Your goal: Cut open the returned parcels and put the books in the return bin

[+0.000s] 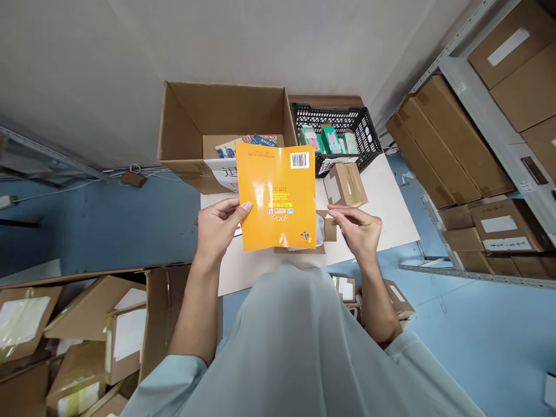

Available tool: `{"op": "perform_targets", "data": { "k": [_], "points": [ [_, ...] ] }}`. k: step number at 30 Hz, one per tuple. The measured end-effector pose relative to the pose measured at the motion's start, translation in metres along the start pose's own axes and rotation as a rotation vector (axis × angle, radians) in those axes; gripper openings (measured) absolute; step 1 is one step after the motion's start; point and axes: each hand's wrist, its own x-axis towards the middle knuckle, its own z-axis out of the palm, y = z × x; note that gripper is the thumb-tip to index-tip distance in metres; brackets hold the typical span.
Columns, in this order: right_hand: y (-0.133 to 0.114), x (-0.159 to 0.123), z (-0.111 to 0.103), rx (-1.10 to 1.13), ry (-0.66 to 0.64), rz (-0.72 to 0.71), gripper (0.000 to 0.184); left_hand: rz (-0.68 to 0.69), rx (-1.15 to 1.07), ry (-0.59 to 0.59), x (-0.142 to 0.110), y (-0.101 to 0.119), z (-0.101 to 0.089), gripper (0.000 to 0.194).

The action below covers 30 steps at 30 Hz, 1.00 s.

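An orange book [278, 185] with a barcode near its top right corner is held up over the table, its printed text upside down to me. My left hand [219, 226] pinches its left edge, thumb on the cover. Off to the book's right, apart from it, my right hand [358, 229] has its thumb and fingertips pressed together; what they hold, if anything, I cannot make out. Behind the book's lower part, an open small carton [330, 229] with clear plastic shows partly. A closed, taped small box [347, 185] lies just beyond my right hand.
A large open carton [182, 171] with several books in it stands at the back of the white table [391, 214]. Beside it is a black plastic crate [373, 147] holding green-and-pink boxes. Parcels fill a big carton [167, 313] at lower left. Shelves with cartons [452, 139] stand right.
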Motion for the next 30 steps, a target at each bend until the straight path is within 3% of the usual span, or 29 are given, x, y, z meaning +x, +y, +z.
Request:
{"op": "perform_targets", "data": {
  "k": [7, 16, 30],
  "points": [
    [-0.001, -0.005, -0.004, 0.028, -0.123, -0.039, 0.024, -0.02, 0.006, 0.017, -0.006, -0.005, 0.001, 0.055],
    [-0.001, -0.007, -0.001, -0.069, -0.211, -0.099, 0.043, -0.005, -0.003, 0.057, -0.015, -0.007, 0.012, 0.046],
    [0.005, 0.015, -0.026, -0.022, -0.334, -0.25, 0.026, -0.005, 0.039, 0.157, -0.028, 0.001, 0.052, 0.039]
  ]
}}
